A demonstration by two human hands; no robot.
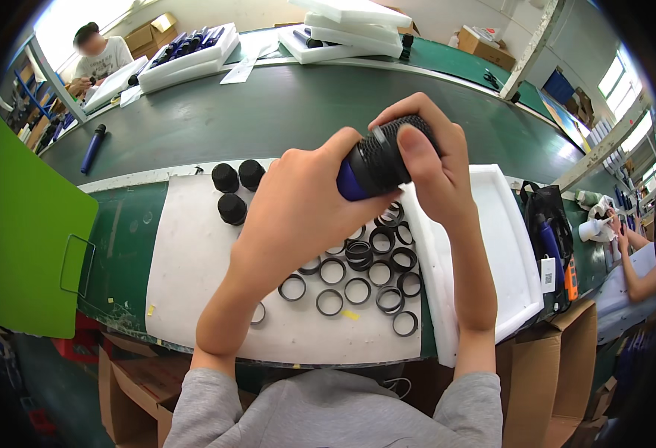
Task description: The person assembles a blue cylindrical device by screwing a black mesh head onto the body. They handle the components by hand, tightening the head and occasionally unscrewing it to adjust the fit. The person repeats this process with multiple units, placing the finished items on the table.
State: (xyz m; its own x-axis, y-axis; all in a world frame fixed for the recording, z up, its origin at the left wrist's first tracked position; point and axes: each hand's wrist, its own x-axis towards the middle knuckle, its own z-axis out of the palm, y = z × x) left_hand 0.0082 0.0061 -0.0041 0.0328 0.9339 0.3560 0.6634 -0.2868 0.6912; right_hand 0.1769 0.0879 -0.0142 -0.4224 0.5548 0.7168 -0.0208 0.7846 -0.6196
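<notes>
A microphone with a dark blue body and a black mesh head is held up above the bench, tilted with its head to the upper right. My left hand is closed round the blue body, most of which it hides. My right hand grips the mesh head between thumb and fingers. Beneath them, several black rings lie loose on a white sheet, some of them overlapping. Three black mesh heads stand beyond my left forearm.
To the right lies a white foam tray, with a black bag beside it. A green panel rises at left. Across the dark conveyor belt, a blue microphone lies at far left. Co-workers sit at the far left and right.
</notes>
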